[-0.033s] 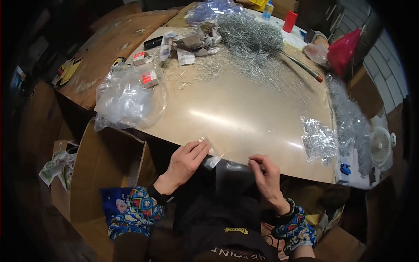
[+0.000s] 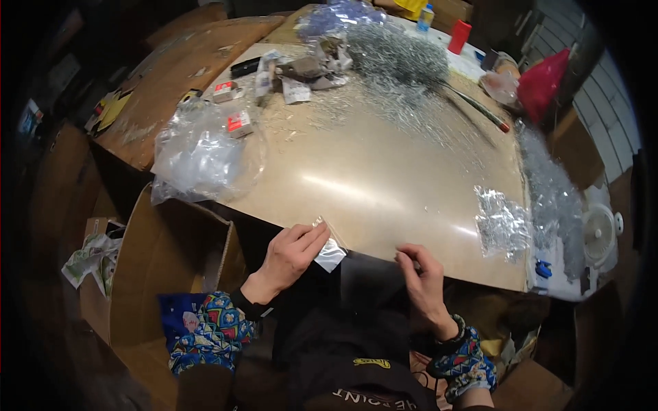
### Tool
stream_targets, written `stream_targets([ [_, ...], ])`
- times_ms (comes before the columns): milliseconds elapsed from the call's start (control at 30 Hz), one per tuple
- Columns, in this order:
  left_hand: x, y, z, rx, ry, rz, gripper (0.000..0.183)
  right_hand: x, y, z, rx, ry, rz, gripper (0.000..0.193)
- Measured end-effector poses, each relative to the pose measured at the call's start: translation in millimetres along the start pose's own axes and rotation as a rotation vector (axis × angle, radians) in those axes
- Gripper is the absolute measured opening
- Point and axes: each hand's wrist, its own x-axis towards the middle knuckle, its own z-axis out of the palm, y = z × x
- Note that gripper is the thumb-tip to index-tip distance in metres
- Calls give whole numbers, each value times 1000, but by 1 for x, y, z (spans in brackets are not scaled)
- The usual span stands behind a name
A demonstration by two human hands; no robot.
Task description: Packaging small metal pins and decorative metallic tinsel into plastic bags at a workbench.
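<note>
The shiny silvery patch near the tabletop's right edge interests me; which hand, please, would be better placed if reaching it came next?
Probably the right hand: it is nearer the shiny silvery patch and seems to hold nothing, while the left hand, farther off, holds a small clear bag.

Workshop, rough and cluttered. Signs: broad, sheet-topped surface (image 2: 384, 205), its far part strewn with a loose heap of thin silvery metal pins (image 2: 397, 58). At the surface's left end, small red-and-white boxes (image 2: 240, 125) and a crumpled clear plastic bag (image 2: 205, 154). Left of the surface, a scuffed wooden panel (image 2: 178, 68); off its front-left corner, an open cardboard carton (image 2: 170, 264). Right of the surface, a white electric fan (image 2: 600, 233).
</note>
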Motion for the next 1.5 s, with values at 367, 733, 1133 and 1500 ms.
stream_targets([
  [367, 51, -129, -37, 722, -591, -414, 31, -5, 0, -7, 314, -62, 88, 6],
  [733, 65, 21, -43, -665, -254, -436, 33, 28, -34, -16, -58, -365, -281, 9],
  [1133, -10, 68, 1, -1454, -824, -995, 19, -25, -1, -27, 349, -572, 184, 15],
  [1500, -93, 65, 52, -768, -571, -379, 13, -94, 89, 6, -186, -582, -31, 15],
])
